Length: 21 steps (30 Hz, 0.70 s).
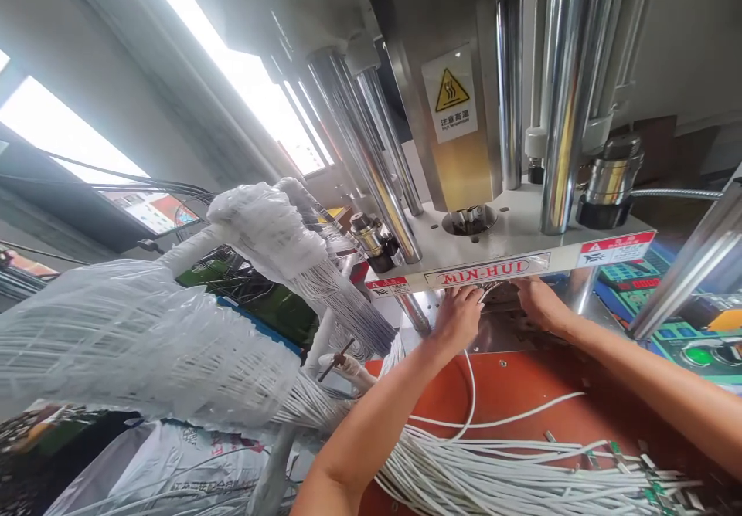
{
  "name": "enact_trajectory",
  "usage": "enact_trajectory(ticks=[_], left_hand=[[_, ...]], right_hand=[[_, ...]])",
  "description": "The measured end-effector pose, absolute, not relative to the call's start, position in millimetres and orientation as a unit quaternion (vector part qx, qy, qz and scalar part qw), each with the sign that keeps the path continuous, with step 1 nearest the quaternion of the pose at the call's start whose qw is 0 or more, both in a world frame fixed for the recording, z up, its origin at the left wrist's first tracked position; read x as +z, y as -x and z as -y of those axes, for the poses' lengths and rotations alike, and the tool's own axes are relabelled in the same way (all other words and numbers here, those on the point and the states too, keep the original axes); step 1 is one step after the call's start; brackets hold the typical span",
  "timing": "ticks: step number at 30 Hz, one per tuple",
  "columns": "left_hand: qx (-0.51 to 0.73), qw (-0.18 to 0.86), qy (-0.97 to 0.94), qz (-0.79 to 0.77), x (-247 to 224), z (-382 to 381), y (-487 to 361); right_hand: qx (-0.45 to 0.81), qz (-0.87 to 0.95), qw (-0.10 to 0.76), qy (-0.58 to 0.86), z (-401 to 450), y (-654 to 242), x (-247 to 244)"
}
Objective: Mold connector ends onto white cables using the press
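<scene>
My left hand (461, 317) reaches under the front edge of a press plate marked MIN-HUI (488, 270). Its fingers are bent together at a thin white cable (471, 392), which shows beside the thumb and runs down below the hand. My right hand (539, 305) is under the same plate, to the right, with its fingertips hidden behind the edge. Between the hands, part of the metal press bed (502, 323) shows in shadow. Whatever the right fingers touch cannot be made out.
A thick bundle of white cables (464, 462) lies on the red-brown table (440, 381), some with small metal connectors. Plastic-wrapped cable bundles (174, 346) hang over a rack at left. Steel columns (559, 114) and a high-temperature label (450, 95) are above. A green button (697, 356) sits at right.
</scene>
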<state>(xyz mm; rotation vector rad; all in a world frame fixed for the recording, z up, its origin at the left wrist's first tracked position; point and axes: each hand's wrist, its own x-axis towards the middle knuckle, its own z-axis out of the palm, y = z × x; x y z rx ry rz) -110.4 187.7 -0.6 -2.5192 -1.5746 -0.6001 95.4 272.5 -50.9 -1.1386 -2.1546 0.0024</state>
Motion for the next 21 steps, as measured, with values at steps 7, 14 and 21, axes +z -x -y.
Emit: enact_trajectory(ticks=[7,14,21], left_hand=[[-0.183,0.049,0.825,0.532,-17,-204,83],[-0.164,0.104,0.835,0.514,-31,-207,81],[-0.179,0.100,0.821,0.534,-28,-198,78]], right_hand=[[0.019,0.864,0.276,0.420,-262,-105,-57],[0.044,0.886,0.241,0.394,-263,-108,-54],[0.072,0.866,0.277,0.410,-267,-120,-60]])
